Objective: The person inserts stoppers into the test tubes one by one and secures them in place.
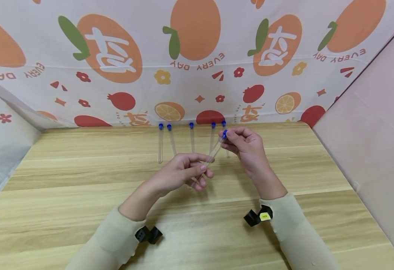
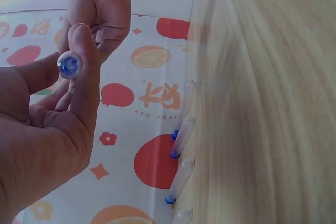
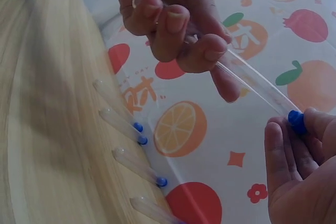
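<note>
A clear test tube with a blue cap is held aslant above the table between both hands. My left hand grips its lower body, fingers curled round the glass-like wall. At the upper end, my right hand pinches the cap between thumb and fingers. In the right wrist view the cap sits on the tube's mouth, and the tube's body looks see-through with nothing visible inside. The left wrist view looks along the tube from its rounded end, with blue showing through.
Several similar capped tubes lie in a row on the wooden table, caps toward the back. Behind them rises a fruit-printed cloth. A pale wall borders the right side. Small black devices are on both wrists.
</note>
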Available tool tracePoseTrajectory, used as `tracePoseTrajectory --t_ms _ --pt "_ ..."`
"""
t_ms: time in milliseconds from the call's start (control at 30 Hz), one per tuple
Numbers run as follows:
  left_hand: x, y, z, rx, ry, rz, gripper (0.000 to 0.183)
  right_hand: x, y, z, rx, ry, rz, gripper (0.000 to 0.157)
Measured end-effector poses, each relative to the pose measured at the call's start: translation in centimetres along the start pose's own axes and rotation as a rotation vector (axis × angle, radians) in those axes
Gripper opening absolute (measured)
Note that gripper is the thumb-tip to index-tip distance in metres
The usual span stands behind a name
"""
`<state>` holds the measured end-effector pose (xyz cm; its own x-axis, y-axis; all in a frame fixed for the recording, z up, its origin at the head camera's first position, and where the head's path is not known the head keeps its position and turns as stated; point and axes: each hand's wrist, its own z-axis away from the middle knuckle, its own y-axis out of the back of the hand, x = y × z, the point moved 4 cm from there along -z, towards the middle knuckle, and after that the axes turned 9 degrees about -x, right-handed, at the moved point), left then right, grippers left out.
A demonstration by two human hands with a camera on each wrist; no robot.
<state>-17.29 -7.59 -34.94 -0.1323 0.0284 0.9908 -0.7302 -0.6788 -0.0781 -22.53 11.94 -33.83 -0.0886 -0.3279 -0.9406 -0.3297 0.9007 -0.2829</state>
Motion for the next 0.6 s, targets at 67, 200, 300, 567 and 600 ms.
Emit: tracePoseTrajectory --t_ms 67,200,300,567,600 --pt "0.09 -0.07 0.01 0.013 0.001 -0.002 0.037 0.05 -0.02 -0.02 0.007 0.005 0.005 0.01" --pt "0.25 -0.19 0.06 0.028 -0.001 -0.002 0.037 0.09 0.0 -0.04 0.021 0.014 0.01 0.011" --pt "0.29 -0.26 0.07 0.037 -0.002 -0.004 0.037 0.1 0.05 -0.05 0.024 0.02 0.015 0.011" --pt "0.41 -0.49 0.06 0.078 -0.017 -0.003 0.037 -0.22 -0.17 0.07 0.037 0.079 0.035 0.011" --pt "0.43 -0.55 0.03 0.089 -0.02 -0.002 0.036 -0.26 -0.24 0.08 0.036 0.089 0.033 0.011"
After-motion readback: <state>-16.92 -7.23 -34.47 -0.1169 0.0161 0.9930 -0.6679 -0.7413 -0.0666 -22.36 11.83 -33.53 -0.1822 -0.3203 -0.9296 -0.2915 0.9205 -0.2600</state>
